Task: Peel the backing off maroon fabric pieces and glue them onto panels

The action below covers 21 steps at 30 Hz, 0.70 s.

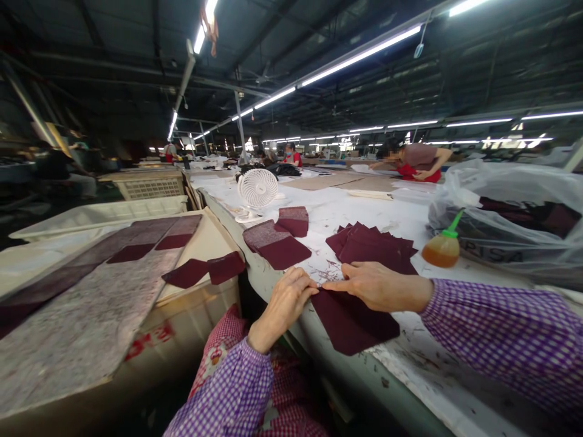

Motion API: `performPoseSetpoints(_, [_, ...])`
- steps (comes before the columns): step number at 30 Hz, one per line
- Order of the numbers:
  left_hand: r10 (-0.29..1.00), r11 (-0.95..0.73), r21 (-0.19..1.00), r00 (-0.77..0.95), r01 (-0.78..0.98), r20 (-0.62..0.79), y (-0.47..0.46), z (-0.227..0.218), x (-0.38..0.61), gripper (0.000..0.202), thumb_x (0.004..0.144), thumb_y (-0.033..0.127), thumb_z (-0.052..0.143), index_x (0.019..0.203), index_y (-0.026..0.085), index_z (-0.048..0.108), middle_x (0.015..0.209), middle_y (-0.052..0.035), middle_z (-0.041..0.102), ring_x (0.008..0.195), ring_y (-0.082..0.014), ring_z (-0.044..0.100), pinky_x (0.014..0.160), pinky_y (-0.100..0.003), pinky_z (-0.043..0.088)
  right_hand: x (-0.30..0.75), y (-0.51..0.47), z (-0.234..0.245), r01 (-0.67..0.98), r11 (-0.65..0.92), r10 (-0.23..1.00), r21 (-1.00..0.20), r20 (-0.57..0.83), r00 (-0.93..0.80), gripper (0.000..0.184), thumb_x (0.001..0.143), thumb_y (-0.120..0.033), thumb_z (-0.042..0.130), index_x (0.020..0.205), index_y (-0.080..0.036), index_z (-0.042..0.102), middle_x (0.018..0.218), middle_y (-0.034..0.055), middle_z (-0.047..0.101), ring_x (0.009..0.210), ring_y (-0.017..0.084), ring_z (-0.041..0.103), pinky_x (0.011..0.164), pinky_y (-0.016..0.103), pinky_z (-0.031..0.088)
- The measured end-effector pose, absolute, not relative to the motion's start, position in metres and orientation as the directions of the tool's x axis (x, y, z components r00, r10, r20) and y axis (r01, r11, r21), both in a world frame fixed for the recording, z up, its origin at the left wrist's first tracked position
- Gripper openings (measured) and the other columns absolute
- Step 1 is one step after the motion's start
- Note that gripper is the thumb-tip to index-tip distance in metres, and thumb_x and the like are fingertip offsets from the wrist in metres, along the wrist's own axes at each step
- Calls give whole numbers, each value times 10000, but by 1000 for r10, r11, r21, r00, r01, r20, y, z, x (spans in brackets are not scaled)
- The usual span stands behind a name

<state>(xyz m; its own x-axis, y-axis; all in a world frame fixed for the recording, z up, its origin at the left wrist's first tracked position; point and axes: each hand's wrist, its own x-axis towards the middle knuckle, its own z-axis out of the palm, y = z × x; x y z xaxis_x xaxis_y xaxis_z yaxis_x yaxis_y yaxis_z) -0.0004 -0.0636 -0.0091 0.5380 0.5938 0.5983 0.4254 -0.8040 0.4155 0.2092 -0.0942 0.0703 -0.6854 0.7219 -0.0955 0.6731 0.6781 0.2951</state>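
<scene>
A dark maroon fabric piece (355, 325), cut like a pocket, lies flat at the table's near edge. At its upper left corner my left hand (286, 298) is closed, thumb and fingers pinching the edge. My right hand (378, 285) rests on the same edge with its index finger stretched towards the left fingertips; its other fingers are curled and partly hidden. Just beyond is a fanned stack of similar maroon pieces (373, 246). Left of that lie more pieces, a larger one (282, 250) and a smaller one (294, 221), with greyish folded bands.
A small white fan (257, 189) stands on the white-covered table (319, 209). To the right are a green-tipped oil bottle (441, 247) and a clear plastic bag (510, 230) with dark cloth. Cream bins (204, 309) stand left, bearing a board (91, 315) and maroon pieces. Co-workers (416, 161) are farther back.
</scene>
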Motion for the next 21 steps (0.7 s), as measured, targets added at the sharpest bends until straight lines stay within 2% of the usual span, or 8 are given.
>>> performPoseSetpoints(6, [520, -854, 390, 538, 345, 664, -61, -17, -18, 206, 924, 257, 450, 917, 183, 642, 857, -52, 573, 842, -175, 499, 748, -304, 430, 196, -101, 69, 644, 663, 719, 381, -82, -691, 605, 828, -67, 407, 1361, -354, 413, 966, 109, 580, 628, 139, 528, 596, 264, 375])
performPoseSetpoints(9, [567, -821, 430, 457, 375, 685, -57, -22, -28, 192, 918, 246, 460, 886, 185, 639, 857, -50, 584, 834, -174, 523, 753, -316, 446, 198, -97, 66, 673, 656, 724, 342, -35, -689, 511, 871, -139, 432, 1332, -360, 444, 988, 98, 579, 691, 159, 557, 615, 267, 378])
performPoseSetpoints(11, [609, -780, 445, 373, 440, 700, -53, -24, -33, 166, 906, 229, 474, 879, 183, 631, 861, -50, 591, 844, -178, 535, 770, -331, 456, 204, -90, 65, 734, 643, 754, 217, -12, -657, 403, 879, -232, 483, 1271, -326, 507, 979, 77, 582, 773, 180, 569, 672, 281, 396])
performPoseSetpoints(13, [612, -753, 405, 328, 518, 719, -46, -23, -35, 118, 879, 230, 519, 909, 182, 622, 901, -56, 599, 889, -197, 535, 809, -364, 459, 210, -81, 63, 807, 590, 807, 27, -40, -589, 332, 858, -287, 534, 1188, -265, 551, 925, 51, 593, 803, 183, 564, 712, 287, 405])
performPoseSetpoints(16, [573, -757, 302, 367, 579, 733, -34, -20, -35, 179, 834, 266, 594, 994, 187, 600, 1036, -76, 599, 1026, -237, 511, 905, -425, 437, 215, -71, 59, 824, 528, 829, -206, -82, -553, 237, 811, -251, 574, 1041, -196, 568, 861, 29, 587, 798, 167, 542, 735, 281, 406])
performPoseSetpoints(19, [574, -761, 260, 430, 595, 697, -22, -17, -36, 224, 840, 286, 588, 1040, 185, 582, 1119, -82, 593, 1099, -240, 497, 954, -428, 422, 213, -69, 56, 745, 593, 779, -306, -18, -627, 102, 778, -179, 565, 880, -175, 565, 918, 38, 563, 818, 150, 519, 751, 270, 395])
performPoseSetpoints(21, [614, -738, 267, 451, 620, 648, -16, -16, -36, 208, 859, 284, 560, 1036, 177, 586, 1090, -79, 608, 1056, -227, 530, 936, -404, 441, 211, -70, 57, 716, 601, 760, -355, -22, -649, 31, 783, -173, 541, 814, -171, 541, 840, 24, 556, 735, 131, 504, 679, 250, 390])
